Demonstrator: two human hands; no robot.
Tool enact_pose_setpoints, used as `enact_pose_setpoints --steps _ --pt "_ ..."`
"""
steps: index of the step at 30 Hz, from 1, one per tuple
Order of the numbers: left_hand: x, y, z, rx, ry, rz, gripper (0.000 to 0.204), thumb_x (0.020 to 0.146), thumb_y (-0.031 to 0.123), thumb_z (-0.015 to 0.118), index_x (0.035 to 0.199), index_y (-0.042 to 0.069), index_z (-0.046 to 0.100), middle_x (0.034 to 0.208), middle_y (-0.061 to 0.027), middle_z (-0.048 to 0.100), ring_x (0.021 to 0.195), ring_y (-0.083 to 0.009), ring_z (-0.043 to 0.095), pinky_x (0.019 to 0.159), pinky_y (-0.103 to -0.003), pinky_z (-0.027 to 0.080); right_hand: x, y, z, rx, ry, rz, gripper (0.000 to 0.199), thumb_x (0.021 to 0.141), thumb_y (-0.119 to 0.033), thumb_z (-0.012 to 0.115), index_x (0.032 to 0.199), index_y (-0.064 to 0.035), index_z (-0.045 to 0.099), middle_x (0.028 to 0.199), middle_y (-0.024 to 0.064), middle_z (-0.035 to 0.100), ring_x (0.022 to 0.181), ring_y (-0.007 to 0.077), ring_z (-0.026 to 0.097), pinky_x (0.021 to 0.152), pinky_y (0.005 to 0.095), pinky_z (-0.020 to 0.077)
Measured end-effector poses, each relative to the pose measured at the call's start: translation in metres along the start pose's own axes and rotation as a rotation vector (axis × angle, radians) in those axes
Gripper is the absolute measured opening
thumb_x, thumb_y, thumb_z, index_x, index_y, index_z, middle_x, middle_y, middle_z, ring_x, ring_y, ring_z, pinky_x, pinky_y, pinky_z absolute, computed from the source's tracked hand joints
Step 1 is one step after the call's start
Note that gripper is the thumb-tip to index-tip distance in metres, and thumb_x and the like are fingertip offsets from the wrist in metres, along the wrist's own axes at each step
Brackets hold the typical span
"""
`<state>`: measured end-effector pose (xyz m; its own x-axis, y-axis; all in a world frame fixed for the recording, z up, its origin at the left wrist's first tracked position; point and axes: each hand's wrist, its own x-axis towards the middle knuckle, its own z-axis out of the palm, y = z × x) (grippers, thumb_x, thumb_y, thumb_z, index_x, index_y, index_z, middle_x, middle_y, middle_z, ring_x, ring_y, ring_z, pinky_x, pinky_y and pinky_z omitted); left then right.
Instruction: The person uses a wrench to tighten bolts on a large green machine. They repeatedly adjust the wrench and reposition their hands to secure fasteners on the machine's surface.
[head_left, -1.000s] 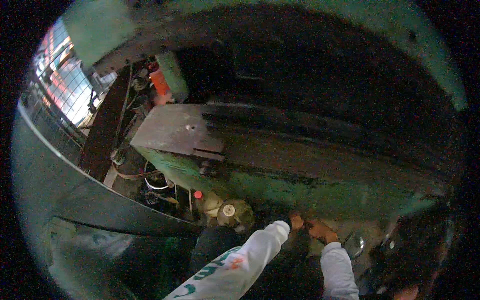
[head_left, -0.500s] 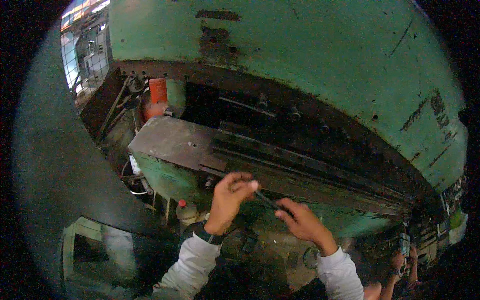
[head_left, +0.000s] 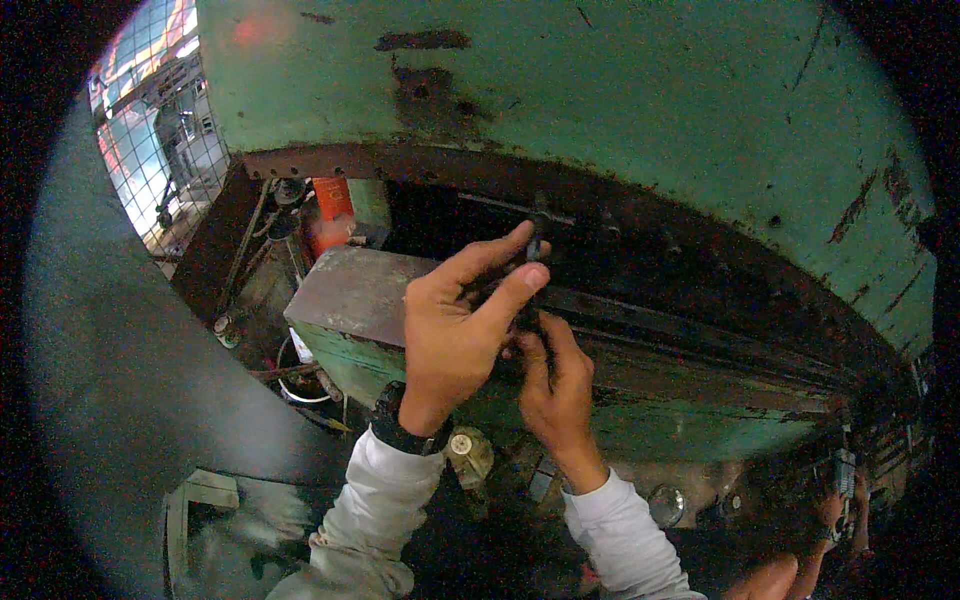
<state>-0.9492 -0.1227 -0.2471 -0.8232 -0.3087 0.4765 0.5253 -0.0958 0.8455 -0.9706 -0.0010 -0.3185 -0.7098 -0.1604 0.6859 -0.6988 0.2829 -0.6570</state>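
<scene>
My left hand (head_left: 455, 315) is raised in front of the machine's dark slot, its thumb and fingers closed on a slim dark rod-like piece (head_left: 528, 316). The piece stands roughly upright, and its exact kind is hard to make out against the dark background. Just below, my right hand (head_left: 557, 385) has its thumb and fingers pinched at the lower end of the same piece. Behind both hands runs the machine's long bed (head_left: 690, 375), green along the side with dark, worn metal on top.
A large green machine panel (head_left: 640, 90) with scraped paint overhangs the bed. Red cylinder (head_left: 331, 205) and wire-mesh window (head_left: 165, 150) are at the left. A whitish container (head_left: 470, 455) stands below my left wrist. Another person's arm (head_left: 815, 535) shows at lower right.
Both hands have moved up and closer together, toward the dark slot. The rod-like piece has turned from slanting to nearly upright. The view has shifted slightly.
</scene>
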Motion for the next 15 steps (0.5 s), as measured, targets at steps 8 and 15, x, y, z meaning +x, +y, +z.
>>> enact_pose_setpoints --steps 8,15 --pt "0.016 -0.003 -0.002 0.143 -0.112 -0.037 0.038 0.09 0.014 0.071 0.124 -0.001 0.063 0.095 -0.0069 0.07 0.079 -0.0073 0.06 0.065 -0.024 0.048 -0.002 0.003 0.013 0.124 0.03 0.103 0.023 0.099 -0.013 0.054 0.112 0.0053 0.059 0.094 0.0153 0.069 0.082 0.0223 0.066 0.075 0.0345 0.0521" --pt "0.043 -0.009 -0.004 0.309 -0.006 0.295 0.035 0.088 0.01 0.069 0.121 0.002 0.064 0.09 -0.0059 0.067 0.078 -0.0119 0.062 0.071 -0.027 0.052 0.036 0.001 -0.014 0.389 -0.086 0.247 0.02 0.101 -0.014 0.052 0.111 0.003 0.059 0.093 0.0085 0.067 0.08 0.0128 0.062 0.072 0.0295 0.0515"
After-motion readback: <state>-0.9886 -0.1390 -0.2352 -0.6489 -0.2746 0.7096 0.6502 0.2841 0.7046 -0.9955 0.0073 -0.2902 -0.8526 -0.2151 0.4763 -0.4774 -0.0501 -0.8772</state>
